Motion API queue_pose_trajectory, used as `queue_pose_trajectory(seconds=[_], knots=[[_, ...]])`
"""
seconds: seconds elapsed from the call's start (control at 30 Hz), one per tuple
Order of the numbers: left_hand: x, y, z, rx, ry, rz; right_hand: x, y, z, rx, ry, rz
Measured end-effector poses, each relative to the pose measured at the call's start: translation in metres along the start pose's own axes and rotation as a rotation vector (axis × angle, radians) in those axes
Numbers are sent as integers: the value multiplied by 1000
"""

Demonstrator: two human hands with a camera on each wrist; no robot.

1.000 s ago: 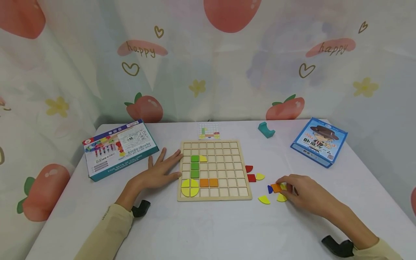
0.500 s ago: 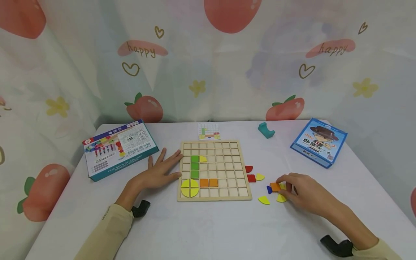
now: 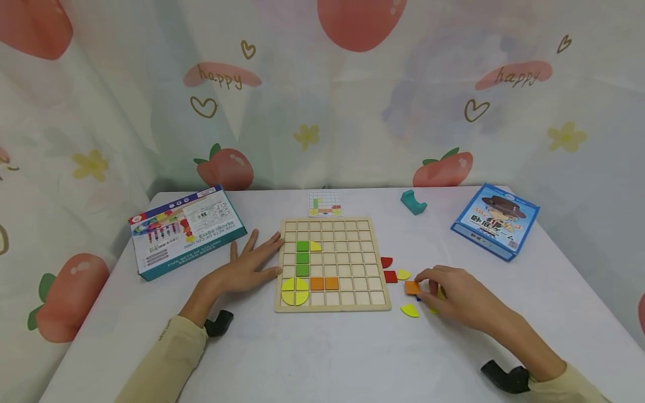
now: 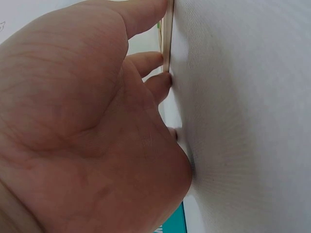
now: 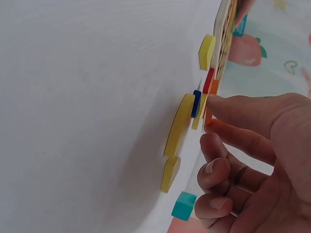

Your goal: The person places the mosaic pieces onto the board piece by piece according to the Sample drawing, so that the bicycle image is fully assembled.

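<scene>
My right hand (image 3: pixel 456 294) pinches an orange square tile (image 3: pixel 411 287) between thumb and forefinger, held just right of the wooden grid board (image 3: pixel 332 308). In the right wrist view, the other fingers curl loosely below the pinch. A blue piece (image 5: pixel 196 103) and yellow pieces (image 5: pixel 179 125) lie close by, partly hidden by this hand in the head view. My left hand (image 3: pixel 242 272) rests with spread fingers, their tips touching the board's left edge. On the board sit green squares (image 3: pixel 302 257), two orange squares (image 3: pixel 324 284), a yellow circle of quarter pieces (image 3: pixel 294 291) and one lone yellow quarter (image 3: pixel 314 246).
Red pieces (image 3: pixel 390 276) and yellow quarters (image 3: pixel 410 310) lie right of the board. Behind it is a printed grid card (image 3: pixel 325 204). A teal curved block (image 3: pixel 413 202) stands at the back. A white-and-teal box (image 3: pixel 187 232) lies left, a blue box (image 3: pixel 496 220) right.
My right hand has lifted the orange tile from among the loose pieces and moved it left, closer to the board. The left hand stays in place.
</scene>
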State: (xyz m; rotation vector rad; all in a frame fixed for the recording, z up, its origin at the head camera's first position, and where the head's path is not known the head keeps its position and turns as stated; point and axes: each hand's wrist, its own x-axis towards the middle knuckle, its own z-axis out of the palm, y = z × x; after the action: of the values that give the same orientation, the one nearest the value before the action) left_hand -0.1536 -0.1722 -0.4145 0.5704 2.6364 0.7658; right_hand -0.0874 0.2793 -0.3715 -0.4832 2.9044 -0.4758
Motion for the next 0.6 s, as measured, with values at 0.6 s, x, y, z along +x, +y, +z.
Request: queue_pose_trajectory(seconds=[0.6], knots=[[2, -1, 0, 5, -4, -9, 17, -21, 4, 48, 15, -87]])
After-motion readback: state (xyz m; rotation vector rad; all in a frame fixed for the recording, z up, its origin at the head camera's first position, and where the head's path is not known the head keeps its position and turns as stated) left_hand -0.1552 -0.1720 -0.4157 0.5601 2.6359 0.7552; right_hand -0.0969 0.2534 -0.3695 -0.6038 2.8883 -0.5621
